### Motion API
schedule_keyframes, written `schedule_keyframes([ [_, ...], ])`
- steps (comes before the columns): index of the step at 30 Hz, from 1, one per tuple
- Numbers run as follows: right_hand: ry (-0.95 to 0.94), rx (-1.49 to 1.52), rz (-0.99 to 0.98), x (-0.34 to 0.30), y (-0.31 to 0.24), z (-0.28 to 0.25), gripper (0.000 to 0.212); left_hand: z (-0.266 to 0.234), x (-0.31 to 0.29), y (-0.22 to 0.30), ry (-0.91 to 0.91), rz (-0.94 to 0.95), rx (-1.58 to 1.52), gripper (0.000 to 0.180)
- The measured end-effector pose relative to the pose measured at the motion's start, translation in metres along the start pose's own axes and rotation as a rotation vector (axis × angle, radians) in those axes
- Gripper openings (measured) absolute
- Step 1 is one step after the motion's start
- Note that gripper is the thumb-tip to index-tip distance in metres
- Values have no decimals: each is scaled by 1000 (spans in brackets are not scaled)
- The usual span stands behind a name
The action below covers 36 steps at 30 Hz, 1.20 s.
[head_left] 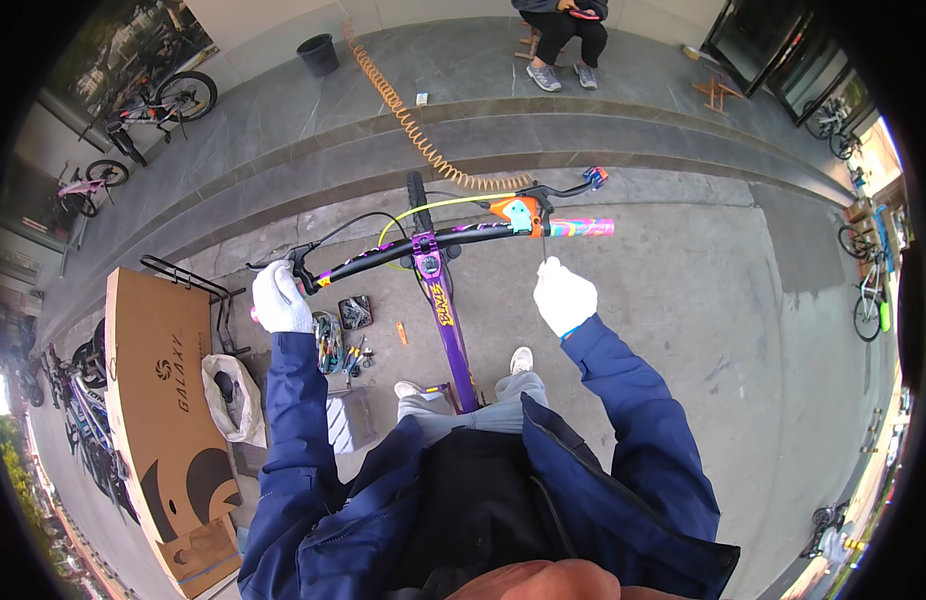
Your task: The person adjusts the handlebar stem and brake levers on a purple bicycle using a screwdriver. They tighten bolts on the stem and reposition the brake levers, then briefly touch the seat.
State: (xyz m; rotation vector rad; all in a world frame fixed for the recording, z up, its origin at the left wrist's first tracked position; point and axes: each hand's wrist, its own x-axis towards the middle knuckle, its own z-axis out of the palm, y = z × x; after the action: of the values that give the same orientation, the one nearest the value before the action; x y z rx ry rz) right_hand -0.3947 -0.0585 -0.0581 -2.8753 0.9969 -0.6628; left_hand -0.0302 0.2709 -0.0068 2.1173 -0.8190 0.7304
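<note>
A bicycle with a purple frame [451, 318] stands between my legs, its black handlebar [470, 235] lying crosswise in front of me. My left hand [280, 298], in a white glove, is wrapped round the left handlebar grip [254, 315], whose pink end peeks out beside the black brake lever. In a matching glove, my right hand [566, 297] pinches a thin hex key [545, 247] that points up to the right brake lever clamp. Just above it sit an orange and light-blue piece [518, 214] on the bar and a multicoloured right grip [585, 228].
Tools [358, 356] and a small parts tray [356, 312] lie on the ground at left. Beyond them stand a white sack [233, 400] and a large cardboard box [163, 390]. A coiled orange hose [408, 120] hangs across the steps, where a person [573, 35] sits.
</note>
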Motion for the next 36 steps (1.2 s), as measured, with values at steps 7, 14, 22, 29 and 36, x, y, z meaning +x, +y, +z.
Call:
schedule_keyframes([
  [7,-27,-280,-365,67,89,-79,10,21,-5,-23,34,24,60,23],
  [14,189,-330,-368,174,46,-98,23,18,-2,-24,-38,-4,120,25],
  [22,21,-66,-698,150,-102,-70,62,19,-3,-25,-30,-19,107,24],
  [29,411,480,-513,81,-98,-69,35,5,-1,6,35,-358,-500,33],
  [36,-240,1046,-240,-27,-135,-83,49,16,-67,157,-361,-498,-1308,56],
])
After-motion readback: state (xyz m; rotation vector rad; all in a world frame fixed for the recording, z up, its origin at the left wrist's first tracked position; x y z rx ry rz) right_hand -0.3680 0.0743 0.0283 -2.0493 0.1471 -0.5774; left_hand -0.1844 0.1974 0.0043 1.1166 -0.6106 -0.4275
